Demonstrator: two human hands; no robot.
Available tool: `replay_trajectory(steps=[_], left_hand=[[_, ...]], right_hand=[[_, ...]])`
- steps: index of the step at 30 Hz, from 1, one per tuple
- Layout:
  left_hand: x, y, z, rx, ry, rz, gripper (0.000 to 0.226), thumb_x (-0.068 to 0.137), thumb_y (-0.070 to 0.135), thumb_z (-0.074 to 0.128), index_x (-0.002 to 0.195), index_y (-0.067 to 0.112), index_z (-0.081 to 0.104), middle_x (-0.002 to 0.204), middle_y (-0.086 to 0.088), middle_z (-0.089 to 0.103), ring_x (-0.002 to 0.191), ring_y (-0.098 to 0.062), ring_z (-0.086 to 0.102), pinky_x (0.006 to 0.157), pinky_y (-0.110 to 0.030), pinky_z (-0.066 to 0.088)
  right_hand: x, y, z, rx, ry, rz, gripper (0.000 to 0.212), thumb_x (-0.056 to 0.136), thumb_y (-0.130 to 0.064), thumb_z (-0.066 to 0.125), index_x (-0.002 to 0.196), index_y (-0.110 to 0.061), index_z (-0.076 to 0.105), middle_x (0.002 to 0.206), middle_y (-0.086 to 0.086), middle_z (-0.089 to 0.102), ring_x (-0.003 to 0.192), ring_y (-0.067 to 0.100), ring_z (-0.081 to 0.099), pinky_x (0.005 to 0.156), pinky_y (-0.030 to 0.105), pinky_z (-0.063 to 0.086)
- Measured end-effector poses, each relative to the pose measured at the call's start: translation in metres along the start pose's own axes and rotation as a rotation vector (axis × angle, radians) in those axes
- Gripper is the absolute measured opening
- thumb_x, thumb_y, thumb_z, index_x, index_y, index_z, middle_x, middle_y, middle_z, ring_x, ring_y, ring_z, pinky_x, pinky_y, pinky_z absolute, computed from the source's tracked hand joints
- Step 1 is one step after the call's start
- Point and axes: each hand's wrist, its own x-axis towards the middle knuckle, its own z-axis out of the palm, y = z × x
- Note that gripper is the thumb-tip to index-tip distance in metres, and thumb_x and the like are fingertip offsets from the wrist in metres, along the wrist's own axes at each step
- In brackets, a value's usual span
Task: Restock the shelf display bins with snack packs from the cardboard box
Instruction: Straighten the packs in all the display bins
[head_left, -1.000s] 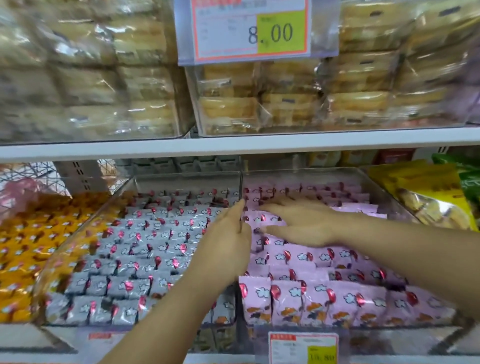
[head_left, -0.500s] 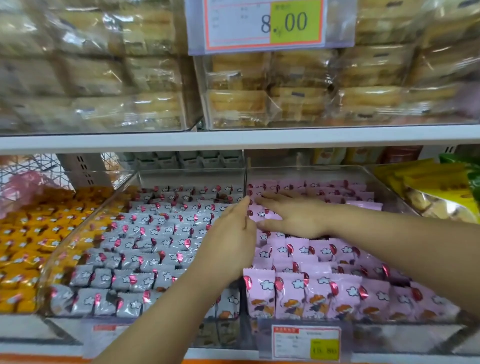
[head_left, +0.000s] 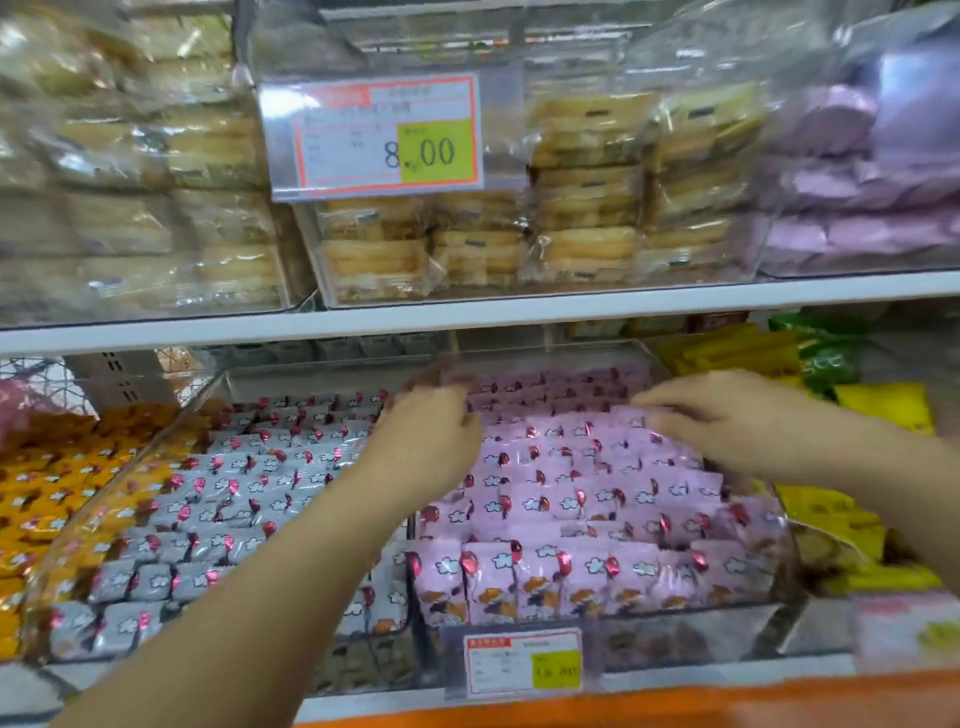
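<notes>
**Change:** both hands have parted. They were together at the rear left of the pink stock; now my right hand (head_left: 748, 423) sits at 2 o'clock and my left hand (head_left: 431, 436) at 11 o'clock, by the divider.

**Right hand:** fingers straight, pressed together, lying flat on the pink snack packs (head_left: 571, 483).

**Left hand:** fingers bent down over the rear rows. I cannot tell whether they pinch a pack.

**Pink snack packs:** in rows filling the clear display bin (head_left: 779, 551) at 12 o'clock.

**Grey snack packs (head_left: 249, 483):** neighbouring bin, 10 o'clock.

**Cardboard box:** not in view.

**Judgement:** this looks like levelling the rows, so this bin seems nearly stocked.
</notes>
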Motion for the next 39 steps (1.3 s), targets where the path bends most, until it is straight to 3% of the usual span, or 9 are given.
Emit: replay_trajectory(steps=[2,5,7,10,13,18,29,35,39], left_hand=[[0.011,0.033,0.004,0.021,-0.127,0.069,0.033,0.101,0.026,0.038,0.126,0.01,0.051,0.115,-0.014,0.059,0.086,-0.027,0.056,0.071,-0.032,0.046],[0.025,0.079,0.025,0.071,-0.327,0.199,0.049,0.103,0.029,0.036,0.15,0.017,0.028,0.15,-0.01,0.036,0.114,-0.026,0.054,0.096,-0.031,0.044],[0.037,0.098,0.043,0.106,-0.362,0.214,0.054,0.103,0.031,0.036,0.152,0.014,0.02,0.157,-0.01,0.024,0.136,-0.027,0.037,0.106,-0.029,0.032],[0.054,0.115,0.065,0.137,-0.359,0.165,0.059,0.103,0.041,0.033,0.151,0.01,0.019,0.157,-0.013,0.023,0.14,-0.028,0.03,0.108,-0.03,0.028],[0.066,0.118,0.087,0.171,-0.372,0.137,0.067,0.098,0.058,0.028,0.153,0.023,0.012,0.161,-0.006,0.011,0.146,-0.029,0.018,0.117,-0.04,0.017],[0.069,0.115,0.093,0.264,-0.381,0.098,0.068,0.089,0.071,0.025,0.15,0.041,0.013,0.16,-0.005,0.017,0.144,-0.036,0.018,0.115,-0.052,0.018],[0.039,0.112,0.098,0.419,-0.378,0.156,0.065,0.093,0.066,0.018,0.149,0.044,-0.004,0.161,0.008,-0.009,0.146,-0.029,-0.015,0.112,-0.061,-0.01],[0.051,0.117,0.097,0.392,-0.325,0.124,0.064,0.095,0.063,0.019,0.15,0.042,-0.005,0.161,0.003,-0.008,0.146,-0.036,-0.011,0.112,-0.064,-0.005],[0.048,0.116,0.089,0.373,-0.418,0.109,0.062,0.094,0.066,0.02,0.15,0.044,0.003,0.161,0.005,0.002,0.146,-0.034,-0.001,0.113,-0.057,0.005]], right_hand=[[-0.021,0.024,0.004,-0.007,0.062,0.07,0.032,0.098,-0.031,0.044,0.126,-0.026,0.06,0.13,-0.001,0.059,0.108,0.015,0.054,0.088,0.024,0.04],[-0.04,0.044,0.026,0.061,0.162,0.029,0.028,0.096,-0.018,0.05,0.119,-0.017,0.066,0.133,0.0,0.058,0.125,0.019,0.049,0.104,0.022,0.031],[-0.045,0.048,0.036,0.101,0.26,-0.013,0.03,0.096,-0.014,0.051,0.123,-0.014,0.064,0.135,-0.004,0.055,0.132,0.017,0.043,0.103,0.016,0.025],[-0.045,0.054,0.04,0.179,0.26,-0.031,0.028,0.096,-0.014,0.051,0.121,-0.012,0.065,0.137,0.0,0.054,0.132,0.016,0.043,0.098,0.007,0.021],[-0.044,0.062,0.04,0.253,0.245,-0.059,0.029,0.096,-0.018,0.052,0.121,-0.015,0.065,0.138,0.001,0.054,0.132,0.011,0.041,0.093,-0.003,0.016],[-0.046,0.066,0.04,0.35,0.234,-0.039,0.03,0.096,-0.024,0.053,0.125,-0.027,0.062,0.144,-0.009,0.046,0.136,0.003,0.034,0.111,0.017,0.022],[-0.044,0.066,0.042,0.331,0.25,-0.001,0.03,0.096,-0.029,0.051,0.124,-0.031,0.062,0.144,-0.017,0.043,0.135,0.004,0.035,0.111,0.029,0.031],[-0.043,0.065,0.043,0.317,0.257,-0.005,0.032,0.096,-0.032,0.05,0.126,-0.029,0.061,0.146,-0.014,0.042,0.135,0.005,0.036,0.111,0.031,0.032],[-0.046,0.065,0.043,0.335,0.248,-0.014,0.033,0.097,-0.028,0.05,0.128,-0.026,0.059,0.146,-0.013,0.041,0.135,0.007,0.036,0.111,0.029,0.031]])
